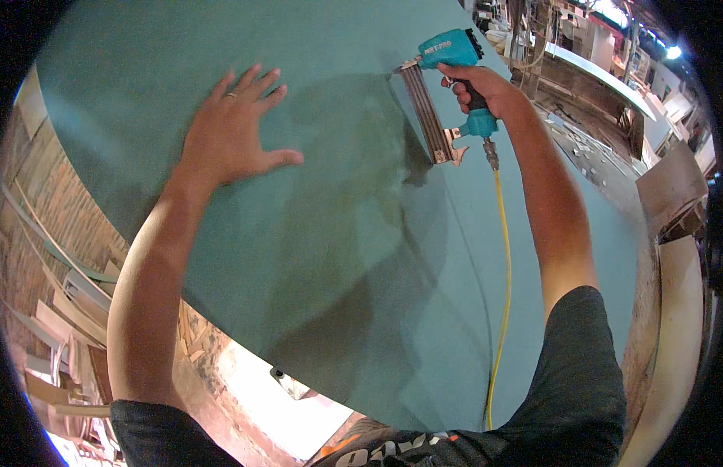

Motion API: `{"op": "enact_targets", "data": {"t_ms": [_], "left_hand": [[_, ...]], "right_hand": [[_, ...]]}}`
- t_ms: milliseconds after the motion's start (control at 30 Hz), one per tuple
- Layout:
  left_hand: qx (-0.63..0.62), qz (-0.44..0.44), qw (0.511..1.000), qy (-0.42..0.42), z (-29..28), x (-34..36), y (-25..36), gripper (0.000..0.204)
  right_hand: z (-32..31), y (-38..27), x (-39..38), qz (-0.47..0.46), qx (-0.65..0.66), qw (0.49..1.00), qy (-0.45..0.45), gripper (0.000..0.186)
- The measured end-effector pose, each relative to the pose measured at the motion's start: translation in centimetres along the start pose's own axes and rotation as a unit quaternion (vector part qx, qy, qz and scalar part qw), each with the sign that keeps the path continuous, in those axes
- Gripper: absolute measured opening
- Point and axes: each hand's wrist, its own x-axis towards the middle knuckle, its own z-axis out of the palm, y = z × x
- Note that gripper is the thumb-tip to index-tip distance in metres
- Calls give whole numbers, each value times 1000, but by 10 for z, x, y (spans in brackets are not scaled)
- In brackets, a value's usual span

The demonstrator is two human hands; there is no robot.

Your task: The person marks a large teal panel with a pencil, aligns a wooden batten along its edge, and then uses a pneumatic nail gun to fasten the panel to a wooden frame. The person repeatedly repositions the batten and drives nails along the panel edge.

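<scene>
A wide blue-green board [322, 257] fills most of the view in front of me. My left hand [229, 132] rests on it, palm down, its fingers spread and a ring on one of them. In my right hand [486, 86] is a teal pneumatic nail gun [451, 50], gripped by its dark handle. Its nose points left, at or close to the board's surface; whether it touches I cannot tell. The silver magazine [427, 113] slants down from the nose. From the handle's base a yellow air hose [504, 265] runs down toward my body.
Wood strips and offcuts [66, 335] lie below the board's left edge. Beyond its right edge are scattered scraps [591, 152] and a long pale-topped bench [598, 74]. A curved pale panel [679, 311] stands at the far right. The hose lies across the board's right part.
</scene>
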Motion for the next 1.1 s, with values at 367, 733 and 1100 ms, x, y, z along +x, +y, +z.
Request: {"op": "enact_targets", "data": {"t_ms": [367,733,1100], "left_hand": [[5,9,1000,-9,-3,21,-11,104],[15,6,1000,-19,0,18,-5,104],[-1,11,1000,4,5,21,-23,99]], "right_hand": [[-57,-12,80,-1,29,1000,12,49],[-65,-7,87,-47,-5,999,21,49],[-67,-1,88,-12,19,1000,4,47]]}}
